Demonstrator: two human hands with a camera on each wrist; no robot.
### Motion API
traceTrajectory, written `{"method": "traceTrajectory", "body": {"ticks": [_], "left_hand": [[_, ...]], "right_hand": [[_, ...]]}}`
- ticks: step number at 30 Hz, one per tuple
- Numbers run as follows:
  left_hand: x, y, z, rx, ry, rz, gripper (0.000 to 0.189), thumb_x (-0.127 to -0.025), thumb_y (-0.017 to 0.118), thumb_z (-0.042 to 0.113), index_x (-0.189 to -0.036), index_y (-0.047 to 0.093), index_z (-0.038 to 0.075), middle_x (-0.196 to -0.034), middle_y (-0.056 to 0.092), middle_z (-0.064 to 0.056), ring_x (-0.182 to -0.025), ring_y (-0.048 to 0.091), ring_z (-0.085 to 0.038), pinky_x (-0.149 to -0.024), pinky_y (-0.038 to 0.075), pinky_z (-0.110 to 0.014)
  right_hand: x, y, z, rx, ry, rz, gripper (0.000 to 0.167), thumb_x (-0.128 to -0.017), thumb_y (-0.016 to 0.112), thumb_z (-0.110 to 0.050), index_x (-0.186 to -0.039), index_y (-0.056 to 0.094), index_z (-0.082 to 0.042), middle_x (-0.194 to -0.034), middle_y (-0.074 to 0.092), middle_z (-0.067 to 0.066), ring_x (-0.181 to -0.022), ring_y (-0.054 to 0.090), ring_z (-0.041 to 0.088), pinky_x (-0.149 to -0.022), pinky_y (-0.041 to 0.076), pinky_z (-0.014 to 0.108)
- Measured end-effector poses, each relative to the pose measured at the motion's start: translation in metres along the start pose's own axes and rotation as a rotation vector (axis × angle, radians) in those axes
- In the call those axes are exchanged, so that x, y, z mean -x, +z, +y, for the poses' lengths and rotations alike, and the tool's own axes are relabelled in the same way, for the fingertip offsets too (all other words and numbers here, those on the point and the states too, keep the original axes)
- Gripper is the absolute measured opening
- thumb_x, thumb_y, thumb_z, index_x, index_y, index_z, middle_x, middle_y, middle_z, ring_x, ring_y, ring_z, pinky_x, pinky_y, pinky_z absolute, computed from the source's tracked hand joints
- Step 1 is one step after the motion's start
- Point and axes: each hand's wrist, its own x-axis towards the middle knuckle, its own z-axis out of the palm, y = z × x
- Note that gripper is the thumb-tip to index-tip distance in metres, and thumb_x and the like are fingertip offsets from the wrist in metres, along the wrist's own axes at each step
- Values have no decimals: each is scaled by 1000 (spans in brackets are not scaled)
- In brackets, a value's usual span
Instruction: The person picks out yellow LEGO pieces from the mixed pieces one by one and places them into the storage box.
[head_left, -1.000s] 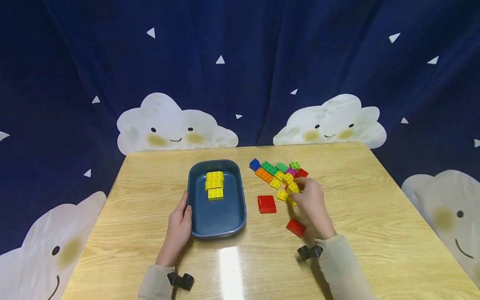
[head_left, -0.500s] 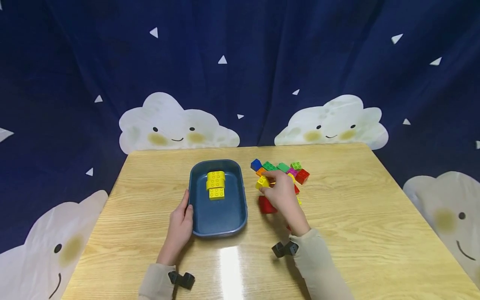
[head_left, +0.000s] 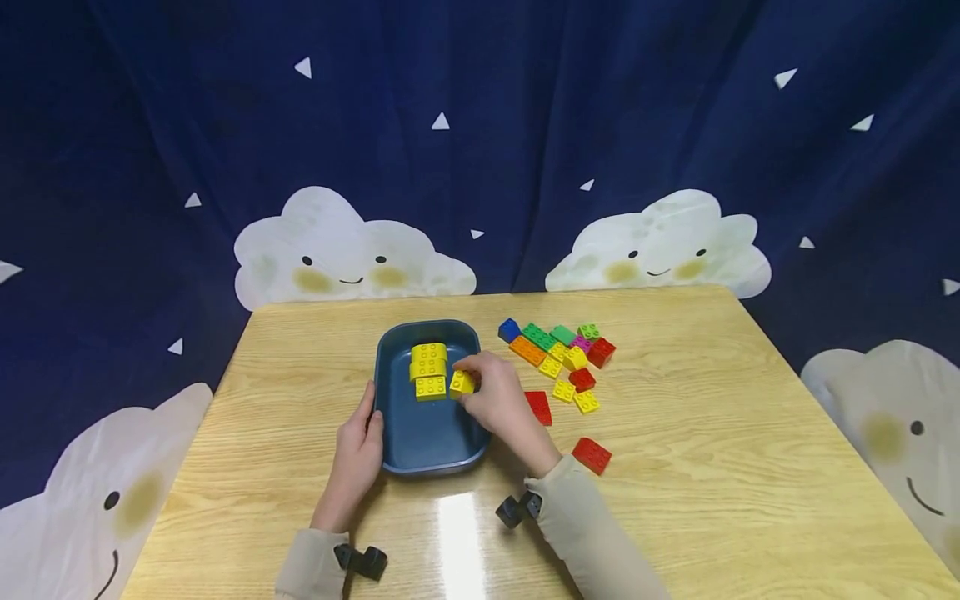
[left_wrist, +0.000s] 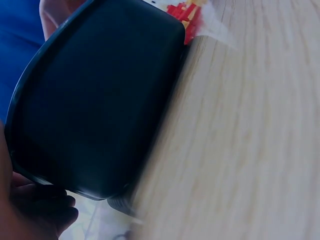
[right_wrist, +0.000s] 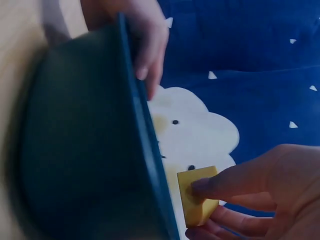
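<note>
Yellow block [head_left: 458,385] is pinched between the thumb and fingers of our right hand [head_left: 501,402], above the tray [head_left: 431,437], between its right rim and the yellow row [head_left: 429,364]. We see its studs facing up; its long axis we cannot tell — fingers cover one end. Our left hand [head_left: 358,448] grips the tray's left rim. The tray's long axis runs away from us; the row follows it, its nearest block lying crosswise. We see a narrow gap beside the row — the broadest stretch of tray floor reaches from there to the near rim. Outside the right rim lies a red block [head_left: 538,407], partly behind our right hand.
</note>
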Motion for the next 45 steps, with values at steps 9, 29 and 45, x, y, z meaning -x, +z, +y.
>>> {"method": "traceTrajectory", "body": {"ticks": [9,29,45], "left_hand": [[1,0,-1,0,-14,-6,52,-105,38,6,-155,26,-2,-159,28,-15,-146,26,-26,-118,25,-46],[-1,1,0,-1,0,9,51,-105,39,6,-154,27,-1,-158,29,-14,-145,28,-27,-118,25,-46],[0,0,-1,5,-21,-18,52,-106,37,8,-156,24,1,-160,26,-13,-147,24,-24,-119,24,-45]], "right_hand": [[-7,25,-3,87,-4,-108,49,-72,77,11,-117,73,-6,-109,66,7,-95,58,21,-94,54,34],[-20,57,2,289,-14,-155,36,-73,83,-4,-108,75,-9,-98,63,6,-87,56,21,-75,54,32],[-20,64,6,276,2,-129,37,-72,83,-2,-108,74,-9,-97,59,7,-81,57,19,-72,56,31]]}}
